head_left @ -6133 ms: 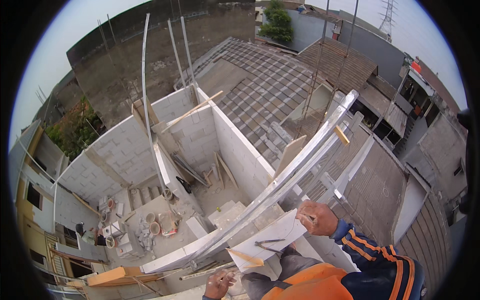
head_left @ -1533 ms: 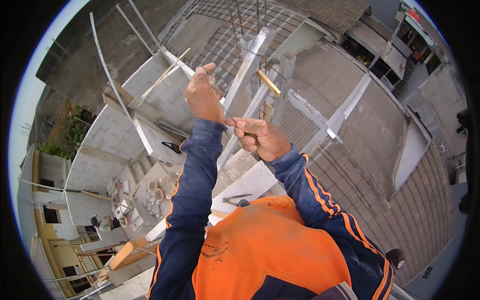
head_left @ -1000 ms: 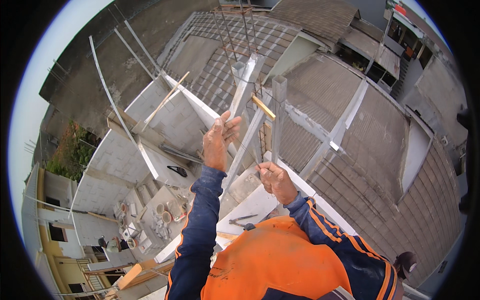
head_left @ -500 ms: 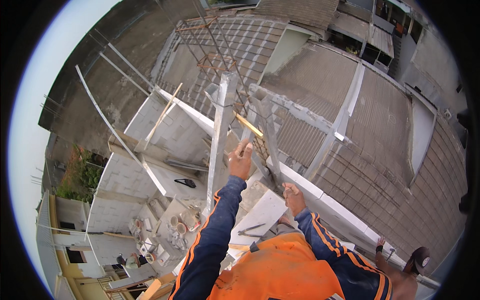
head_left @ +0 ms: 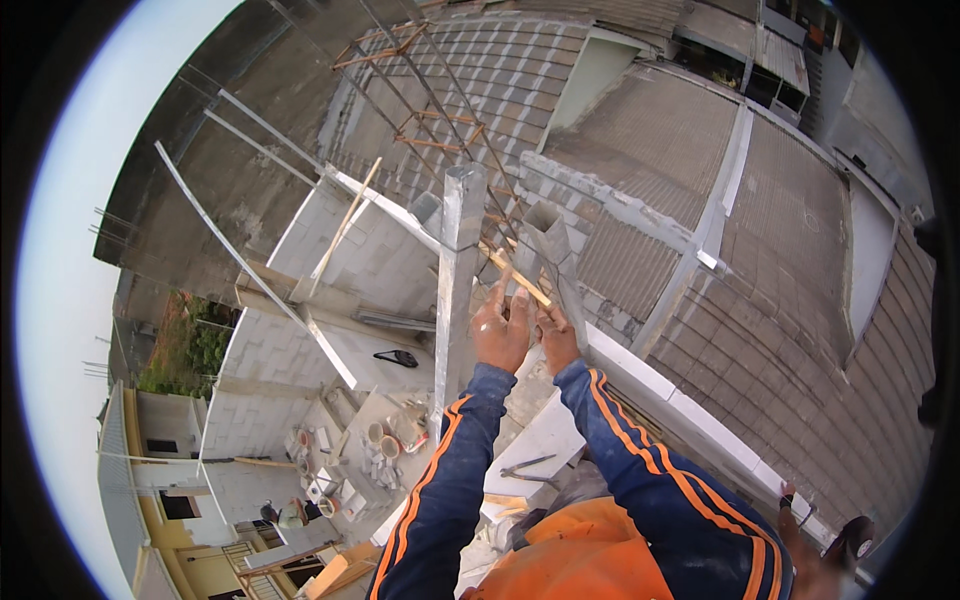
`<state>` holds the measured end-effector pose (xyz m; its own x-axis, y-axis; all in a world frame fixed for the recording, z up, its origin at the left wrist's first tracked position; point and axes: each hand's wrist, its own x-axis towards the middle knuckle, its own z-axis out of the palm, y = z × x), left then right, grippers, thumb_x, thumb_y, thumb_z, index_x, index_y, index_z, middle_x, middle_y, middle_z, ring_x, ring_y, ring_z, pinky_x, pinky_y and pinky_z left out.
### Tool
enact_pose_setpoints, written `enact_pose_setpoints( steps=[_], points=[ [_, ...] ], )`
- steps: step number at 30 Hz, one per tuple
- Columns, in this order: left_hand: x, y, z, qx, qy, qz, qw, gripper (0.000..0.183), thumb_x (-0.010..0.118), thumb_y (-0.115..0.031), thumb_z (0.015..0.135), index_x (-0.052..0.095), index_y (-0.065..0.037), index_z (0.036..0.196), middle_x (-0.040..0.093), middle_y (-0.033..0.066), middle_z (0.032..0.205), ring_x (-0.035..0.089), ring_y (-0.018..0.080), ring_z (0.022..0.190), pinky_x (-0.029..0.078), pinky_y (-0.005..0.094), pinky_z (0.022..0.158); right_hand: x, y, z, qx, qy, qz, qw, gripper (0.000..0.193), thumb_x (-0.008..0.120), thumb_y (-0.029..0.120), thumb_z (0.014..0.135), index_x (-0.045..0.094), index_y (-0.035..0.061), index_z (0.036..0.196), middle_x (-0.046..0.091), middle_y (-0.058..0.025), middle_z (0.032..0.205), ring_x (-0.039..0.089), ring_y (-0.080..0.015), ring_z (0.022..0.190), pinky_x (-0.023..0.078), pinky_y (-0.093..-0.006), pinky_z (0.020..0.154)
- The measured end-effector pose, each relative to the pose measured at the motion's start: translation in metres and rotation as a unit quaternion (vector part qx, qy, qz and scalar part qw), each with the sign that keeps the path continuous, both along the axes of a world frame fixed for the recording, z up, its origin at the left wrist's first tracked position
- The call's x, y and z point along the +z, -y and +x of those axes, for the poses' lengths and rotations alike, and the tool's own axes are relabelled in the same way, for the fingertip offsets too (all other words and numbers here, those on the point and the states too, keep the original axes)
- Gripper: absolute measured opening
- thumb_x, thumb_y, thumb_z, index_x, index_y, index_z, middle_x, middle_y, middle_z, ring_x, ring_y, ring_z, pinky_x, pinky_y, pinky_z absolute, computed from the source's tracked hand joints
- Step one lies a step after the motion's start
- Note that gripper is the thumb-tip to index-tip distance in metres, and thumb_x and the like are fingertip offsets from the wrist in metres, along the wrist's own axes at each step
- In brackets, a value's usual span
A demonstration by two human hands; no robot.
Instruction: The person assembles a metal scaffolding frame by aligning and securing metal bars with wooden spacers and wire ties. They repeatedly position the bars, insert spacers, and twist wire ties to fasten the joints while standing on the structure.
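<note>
Both of my hands work close together at an upright column of metal channels and thin steel bars. My left hand (head_left: 502,328) is beside the tall silver channel (head_left: 457,250), its fingers stretched up toward a yellow wooden strip (head_left: 522,279). The strip lies slantwise between that channel and a second grey channel (head_left: 556,250). Just below the strip's lower end, my right hand (head_left: 558,336) has its fingers curled together; what they pinch, if anything, is too small to make out. Behind the channels rises a rebar cage (head_left: 440,110) with rusty ties.
Pincers (head_left: 530,467) lie on a white board (head_left: 535,435) below my hands. A pale block wall (head_left: 690,410) runs to the lower right, where a person in a dark cap (head_left: 852,540) stands. Buckets (head_left: 388,447) and another person (head_left: 292,513) are far below. Tiled roofs (head_left: 760,330) lie beyond.
My right hand has moved up and left, close to my left hand. The left fingers now reach up toward the wooden strip. The view has shifted slightly.
</note>
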<state>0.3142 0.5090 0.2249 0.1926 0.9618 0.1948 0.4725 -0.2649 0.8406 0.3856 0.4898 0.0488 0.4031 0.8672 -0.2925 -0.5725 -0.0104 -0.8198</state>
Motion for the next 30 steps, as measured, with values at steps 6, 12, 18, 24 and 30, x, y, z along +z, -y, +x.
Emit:
enact_pose_setpoints(
  steps=[6,12,18,24,30],
  points=[
    [0.002,-0.021,0.010,-0.001,-0.021,0.057,0.998,0.047,0.053,-0.025,0.097,0.052,0.003,0.135,0.066,0.0268,0.104,0.066,0.0364,0.096,0.050,0.0395,0.086,-0.008,-0.016,-0.001,0.004,0.159,0.067,0.985,0.030,0.053,0.015,0.097,0.060,0.0032,0.124,0.057,-0.0013,0.082,0.051,-0.0093,0.070,0.045,-0.0256,0.064],
    [0.014,-0.033,0.021,0.010,-0.089,0.054,0.995,0.048,0.048,-0.024,0.098,0.050,0.007,0.134,0.058,0.0310,0.126,0.057,0.0404,0.118,0.043,0.0411,0.101,-0.020,-0.044,0.009,0.003,0.216,0.103,0.971,0.029,0.049,0.008,0.096,0.060,0.0003,0.122,0.061,-0.0052,0.091,0.056,-0.0123,0.082,0.048,-0.0275,0.077],
    [0.030,-0.046,0.040,0.058,-0.178,-0.046,0.981,0.050,0.048,-0.025,0.097,0.050,0.007,0.134,0.058,0.0305,0.126,0.057,0.0407,0.118,0.043,0.0418,0.102,-0.025,-0.061,0.017,0.059,0.186,0.132,0.972,0.030,0.050,0.005,0.092,0.062,0.0027,0.119,0.067,-0.0090,0.105,0.059,-0.0121,0.099,0.045,-0.0275,0.089],
    [0.027,-0.053,0.045,0.087,-0.095,-0.017,0.992,0.035,0.056,-0.025,0.095,0.062,0.000,0.119,0.065,0.0234,0.111,0.064,0.0363,0.102,0.049,0.0419,0.088,-0.007,-0.060,0.013,0.069,0.015,0.189,0.979,0.030,0.048,0.006,0.097,0.060,0.0000,0.124,0.066,-0.0060,0.115,0.059,-0.0130,0.104,0.045,-0.0278,0.091],
    [0.005,-0.033,0.035,0.054,-0.054,0.168,0.983,0.024,0.055,-0.020,0.097,0.070,-0.002,0.105,0.065,0.0165,0.095,0.064,0.0319,0.087,0.050,0.0397,0.079,0.009,-0.045,0.013,0.015,0.025,0.122,0.992,0.028,0.053,0.013,0.099,0.063,-0.0019,0.120,0.066,-0.0041,0.107,0.059,-0.0121,0.096,0.046,-0.0256,0.085]
  ],
)
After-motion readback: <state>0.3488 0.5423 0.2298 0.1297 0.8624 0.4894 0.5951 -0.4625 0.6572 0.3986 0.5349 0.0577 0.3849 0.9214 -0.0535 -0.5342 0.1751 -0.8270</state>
